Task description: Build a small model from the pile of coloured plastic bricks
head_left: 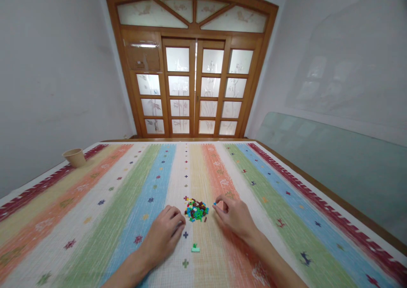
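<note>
A small heap of tiny coloured building bricks (196, 210) lies on the striped cloth (127, 203). My left hand (165, 233) rests on the cloth just left of the heap, fingers curled under; what they hold, if anything, is hidden. My right hand (233, 216) sits right of the heap, its fingertips pinched on a tiny blue brick (215, 203). A small light-green assembled piece (195, 248) lies on the cloth between my wrists, nearer to me than the heap.
A tan paper cup (75, 157) stands at the far left edge of the table. A glass sheet (333, 160) leans on the right wall. Wooden glazed doors (193, 88) stand beyond the table's far end.
</note>
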`<state>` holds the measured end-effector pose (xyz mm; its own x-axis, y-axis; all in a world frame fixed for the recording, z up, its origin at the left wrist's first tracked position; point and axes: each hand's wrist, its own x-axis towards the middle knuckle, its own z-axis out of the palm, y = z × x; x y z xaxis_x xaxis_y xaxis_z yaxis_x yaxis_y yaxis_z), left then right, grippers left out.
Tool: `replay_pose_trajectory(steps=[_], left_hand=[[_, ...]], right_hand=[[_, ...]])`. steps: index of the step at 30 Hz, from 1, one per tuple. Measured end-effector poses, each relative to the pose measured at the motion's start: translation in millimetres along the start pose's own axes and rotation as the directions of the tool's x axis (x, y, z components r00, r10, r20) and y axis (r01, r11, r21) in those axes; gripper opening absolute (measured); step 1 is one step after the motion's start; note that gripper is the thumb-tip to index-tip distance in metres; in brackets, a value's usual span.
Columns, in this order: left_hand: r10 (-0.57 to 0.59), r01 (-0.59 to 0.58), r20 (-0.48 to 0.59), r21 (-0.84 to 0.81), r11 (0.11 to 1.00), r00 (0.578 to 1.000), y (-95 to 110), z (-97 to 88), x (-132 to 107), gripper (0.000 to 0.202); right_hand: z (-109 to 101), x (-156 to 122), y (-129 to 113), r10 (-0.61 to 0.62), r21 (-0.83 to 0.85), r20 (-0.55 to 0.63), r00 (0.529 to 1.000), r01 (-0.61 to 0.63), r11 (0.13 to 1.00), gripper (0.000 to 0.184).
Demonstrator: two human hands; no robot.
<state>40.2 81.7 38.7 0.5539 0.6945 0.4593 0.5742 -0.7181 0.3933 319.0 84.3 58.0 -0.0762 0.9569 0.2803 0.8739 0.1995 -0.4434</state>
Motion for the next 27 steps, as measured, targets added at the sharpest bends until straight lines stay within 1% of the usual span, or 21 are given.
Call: replay_pose_trajectory(steps=[4,8,19,27], left_hand=[[-0.001,0.001,-0.003,-0.005,1.0,1.0,-0.9,0.9,-0.5,0.014],[-0.003,0.003,-0.013,-0.007,1.0,1.0,-0.4,1.2,-0.7,0.014],[0.001,-0.001,-0.002,-0.001,1.0,1.0,0.5,0.0,-0.3,0.015],[-0.009,0.009,0.01,-0.004,1.0,1.0,-1.5,2.0,-0.7,0.014]], right_hand=[[-5.2,2.4,3.2,0.031,-0.007,0.018,0.999,-0.031,0.999,0.02],[-5.6,3.5,4.1,0.043,-0.002,0.025,0.999,-0.043,0.999,0.02],[-6.0,4.0,5.0,0.035,-0.026,0.111,0.993,-0.033,0.999,0.019],[-10.8,3.7,0.7,0.022,-0.031,0.198,0.98,-0.016,0.999,0.018]])
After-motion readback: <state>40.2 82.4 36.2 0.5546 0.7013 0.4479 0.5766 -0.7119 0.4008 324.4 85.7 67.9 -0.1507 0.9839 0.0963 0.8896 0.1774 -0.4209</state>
